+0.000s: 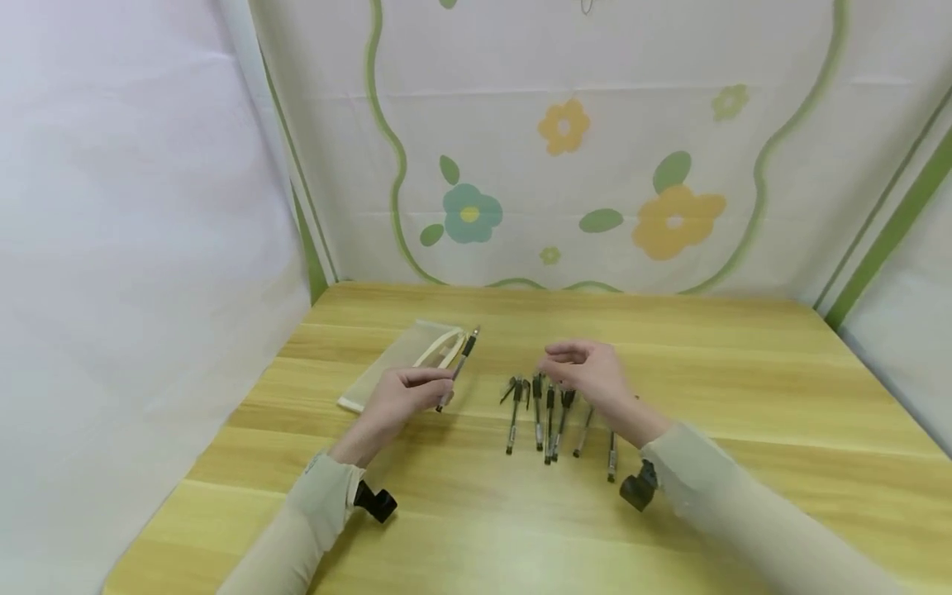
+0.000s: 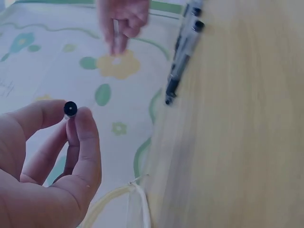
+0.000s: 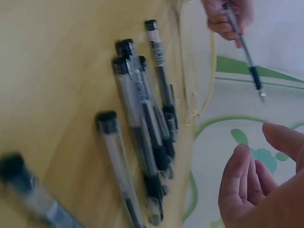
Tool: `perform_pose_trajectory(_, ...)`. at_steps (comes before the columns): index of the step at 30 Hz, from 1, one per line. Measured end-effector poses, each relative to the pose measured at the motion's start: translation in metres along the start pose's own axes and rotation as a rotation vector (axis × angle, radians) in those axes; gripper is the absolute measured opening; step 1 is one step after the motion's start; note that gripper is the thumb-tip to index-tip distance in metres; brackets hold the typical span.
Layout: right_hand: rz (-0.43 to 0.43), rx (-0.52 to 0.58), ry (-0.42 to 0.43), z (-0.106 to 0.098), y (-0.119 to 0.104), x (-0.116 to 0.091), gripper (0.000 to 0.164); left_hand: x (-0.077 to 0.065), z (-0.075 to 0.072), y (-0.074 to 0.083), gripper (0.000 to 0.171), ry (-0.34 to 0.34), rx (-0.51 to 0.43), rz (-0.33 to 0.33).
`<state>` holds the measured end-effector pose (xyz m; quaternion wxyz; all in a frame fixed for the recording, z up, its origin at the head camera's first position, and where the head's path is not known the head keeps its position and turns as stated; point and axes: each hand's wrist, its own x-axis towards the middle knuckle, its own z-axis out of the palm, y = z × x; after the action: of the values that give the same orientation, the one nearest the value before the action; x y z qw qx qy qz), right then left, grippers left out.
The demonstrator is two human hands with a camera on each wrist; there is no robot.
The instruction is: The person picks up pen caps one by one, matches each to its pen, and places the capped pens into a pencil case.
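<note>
The left grip (image 1: 405,398) pinches one pen (image 1: 467,349) between thumb and fingers, its point aimed away from the wearer and its dark end toward them. Just beyond the left grip lies a pale pouch (image 1: 402,351), its cream edging parted beside the held pen. The right grip (image 1: 591,376) is loosely curved and holds nothing, thumb apart from fingertips in its own wrist view. Several clear-barrelled pens (image 1: 539,413) with dark ends lie in a rough row on the table (image 1: 476,529), between the grips and below the right one, which partly hides some. A black device (image 1: 375,502) sits at the left grip's wrist. Well beyond both grips hangs a flower-printed cloth (image 1: 513,149).
</note>
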<state>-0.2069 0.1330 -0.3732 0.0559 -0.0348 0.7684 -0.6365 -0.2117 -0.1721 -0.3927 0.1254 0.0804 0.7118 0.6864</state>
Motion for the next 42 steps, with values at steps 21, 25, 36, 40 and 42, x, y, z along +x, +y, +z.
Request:
perform_pose_trajectory(21,0.082,0.026,0.078,0.043,0.021,0.013,0.050,-0.020,0.023,0.011,0.028,-0.091,-0.352,0.012)
perform_pose_trajectory(25,0.043,-0.054,0.049,0.046,0.021,0.013,0.048,-0.024,0.025,0.012,0.029,-0.097,-0.359,-0.001)
perform_pose_trajectory(36,-0.059,-0.277,0.012,0.045,0.024,0.020,0.052,-0.028,0.028,0.013,0.041,-0.113,-0.374,-0.017)
perform_pose_trajectory(40,-0.093,-0.390,-0.016,0.043,0.024,0.024,0.047,-0.028,0.028,0.013,0.031,-0.108,-0.373,-0.018)
perform_pose_trajectory(42,-0.095,-0.421,-0.034,0.044,0.022,0.026,0.044,-0.028,0.028,0.013,0.032,-0.107,-0.372,-0.019)
